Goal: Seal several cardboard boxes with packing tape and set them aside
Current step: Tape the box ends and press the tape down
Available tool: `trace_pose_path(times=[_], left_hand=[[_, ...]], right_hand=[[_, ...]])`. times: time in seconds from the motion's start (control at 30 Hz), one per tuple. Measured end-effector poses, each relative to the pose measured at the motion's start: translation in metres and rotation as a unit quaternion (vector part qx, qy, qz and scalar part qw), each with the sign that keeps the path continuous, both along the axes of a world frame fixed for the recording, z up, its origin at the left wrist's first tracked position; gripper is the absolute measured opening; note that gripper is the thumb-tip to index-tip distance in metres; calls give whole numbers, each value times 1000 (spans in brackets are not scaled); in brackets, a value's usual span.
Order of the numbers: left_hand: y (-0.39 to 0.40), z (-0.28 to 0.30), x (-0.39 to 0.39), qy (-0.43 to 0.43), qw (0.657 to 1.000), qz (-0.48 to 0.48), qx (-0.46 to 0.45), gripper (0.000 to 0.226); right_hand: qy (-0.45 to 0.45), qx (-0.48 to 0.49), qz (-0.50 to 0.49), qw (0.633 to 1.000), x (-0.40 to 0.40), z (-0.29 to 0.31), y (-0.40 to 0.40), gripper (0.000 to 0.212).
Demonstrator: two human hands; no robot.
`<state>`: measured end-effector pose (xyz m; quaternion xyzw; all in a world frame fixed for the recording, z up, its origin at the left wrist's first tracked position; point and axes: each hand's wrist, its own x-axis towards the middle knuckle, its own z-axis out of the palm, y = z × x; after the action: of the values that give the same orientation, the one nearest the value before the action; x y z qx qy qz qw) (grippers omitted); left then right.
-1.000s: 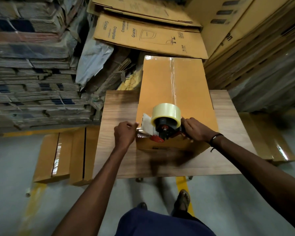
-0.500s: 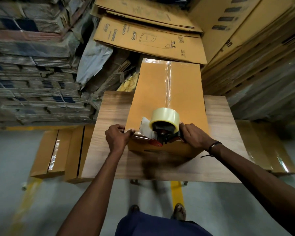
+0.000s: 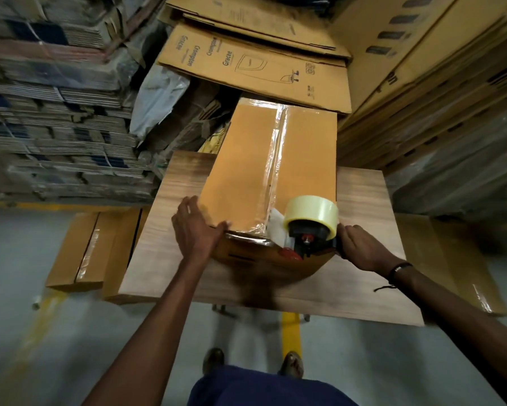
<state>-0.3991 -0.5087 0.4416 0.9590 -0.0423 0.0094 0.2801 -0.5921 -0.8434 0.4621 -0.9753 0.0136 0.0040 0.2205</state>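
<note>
A long brown cardboard box lies on the wooden table, a strip of clear tape running down its top seam. My right hand grips the handle of a tape dispenser with a clear tape roll, held at the box's near right corner. My left hand rests flat on the near left corner of the box, fingers spread, thumb along the top edge.
Taped boxes lie on the floor at the left and right of the table. Flattened printed cartons and stacks of cardboard rise behind. My feet stand by a yellow floor line.
The dispenser has shifted from the box's near middle toward its near right corner. My left hand let go of the tape end and now presses flat on the box.
</note>
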Motion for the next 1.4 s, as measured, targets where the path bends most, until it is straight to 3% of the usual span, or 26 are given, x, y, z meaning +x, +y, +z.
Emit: trace_pose_path(times=[0.07, 0.2, 0.33, 0.43, 0.53, 0.6, 0.73, 0.9, 1.03, 1.27, 1.33, 1.4], left_hand=[[-29, -3, -19, 7, 997, -70, 22, 108], [-69, -15, -49, 23, 966, -257, 0, 102], [-66, -15, -51, 44, 940, -337, 32, 93], [-62, -23, -45, 5, 939, -344, 2, 86], [-67, -30, -42, 25, 939, -339, 56, 81], [-71, -31, -40, 22, 942, -326, 72, 64], [-77, -36, -38, 31, 948, -309, 70, 53], [-94, -28, -57, 18, 956, -272, 112, 60], [-133, -13, -90, 35, 931, -355, 79, 85], [-149, -15, -94, 54, 920, -384, 56, 87], [-149, -20, -91, 41, 909, -402, 104, 88], [-151, -25, -89, 32, 901, -411, 135, 72]], right_hand=[[-20, -7, 16, 1000, 0, -1, -2, 9], [-16, -1, 12, 1000, 0, -10, -6, 16], [-6, 0, 27, 1000, -2, -18, -7, 28], [-13, 26, 7, 1000, -3, -17, -9, 44], [-7, 13, 5, 1000, -9, -15, -17, 52], [3, 8, 7, 1000, -16, -13, -29, 49], [-5, -13, 12, 1000, -42, -8, -62, 38], [4, -21, 24, 999, -48, -10, -75, 41], [-10, -28, 25, 999, -53, -5, -69, 45], [-7, -23, 33, 999, -58, -3, -69, 39], [-11, -33, 28, 999, -67, -5, -80, 29], [5, -30, -2, 1000, -79, -10, -99, 27]])
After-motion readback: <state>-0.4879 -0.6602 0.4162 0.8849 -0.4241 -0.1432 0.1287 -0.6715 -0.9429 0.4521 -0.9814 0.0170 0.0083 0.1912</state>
